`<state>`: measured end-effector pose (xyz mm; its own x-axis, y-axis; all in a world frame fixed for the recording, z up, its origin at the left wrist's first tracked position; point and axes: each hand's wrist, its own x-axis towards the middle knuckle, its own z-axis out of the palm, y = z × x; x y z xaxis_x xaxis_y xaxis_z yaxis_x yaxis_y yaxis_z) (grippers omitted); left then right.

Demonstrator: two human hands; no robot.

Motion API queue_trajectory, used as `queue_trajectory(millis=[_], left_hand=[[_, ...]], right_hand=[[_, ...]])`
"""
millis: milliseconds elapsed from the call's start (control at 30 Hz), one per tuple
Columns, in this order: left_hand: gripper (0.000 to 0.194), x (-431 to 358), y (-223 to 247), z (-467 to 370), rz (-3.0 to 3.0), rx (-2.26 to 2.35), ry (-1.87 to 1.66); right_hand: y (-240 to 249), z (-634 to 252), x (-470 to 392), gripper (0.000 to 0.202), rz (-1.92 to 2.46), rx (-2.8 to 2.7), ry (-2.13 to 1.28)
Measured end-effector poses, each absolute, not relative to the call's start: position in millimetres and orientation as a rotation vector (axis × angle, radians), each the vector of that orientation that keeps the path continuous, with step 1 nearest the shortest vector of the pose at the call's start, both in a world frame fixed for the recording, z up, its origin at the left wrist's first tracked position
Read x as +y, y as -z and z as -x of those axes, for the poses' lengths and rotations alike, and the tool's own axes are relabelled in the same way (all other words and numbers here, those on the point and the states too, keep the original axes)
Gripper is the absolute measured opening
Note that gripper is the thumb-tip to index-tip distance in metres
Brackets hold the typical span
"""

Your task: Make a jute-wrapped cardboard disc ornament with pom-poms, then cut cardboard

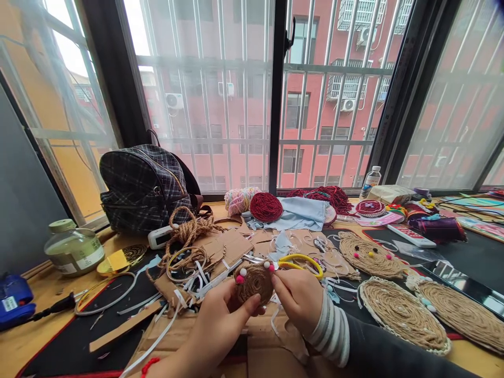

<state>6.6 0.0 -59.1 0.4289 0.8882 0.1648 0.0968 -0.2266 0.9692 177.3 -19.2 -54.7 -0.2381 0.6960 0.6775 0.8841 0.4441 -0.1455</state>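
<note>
The one camera is sitting on the person's head and is looking forward and slightly down over the table [35, 336]. It is staying very near the two hands, which are appearing at the bottom middle of the picture. Further ahead it is facing the barred window [244, 94] and the red building outside. The wide lens is bending the frame edges. No second view is sharing the scene.

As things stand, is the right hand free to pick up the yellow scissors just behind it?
Probably not: the right hand is pinching the jute disc with the left hand, though the scissors lie uncovered.
</note>
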Motion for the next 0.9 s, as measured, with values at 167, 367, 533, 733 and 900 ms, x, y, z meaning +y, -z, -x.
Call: queue_trajectory(millis=[167,367,533,733,900], left_hand=[[0.030,-1,58,-6,-1.645,0.852,-0.958],[0.030,-3,61,-6,-1.612,0.829,-0.981],[0.027,-6,64,-4,-1.608,0.801,-1.010],[0.023,-8,63,-2,-1.655,0.806,-1.008],[0.020,-11,62,-2,-1.952,0.917,-1.057]], right_hand=[[57,-178,-19,0.051,1.269,-2.002,0.469],[56,-176,-22,0.045,1.220,-1.971,0.482],[54,-174,-25,0.038,1.161,-1.961,0.483],[49,-173,-29,0.038,1.132,-2.004,0.617],[50,-170,-28,0.036,1.183,-2.025,0.779]])
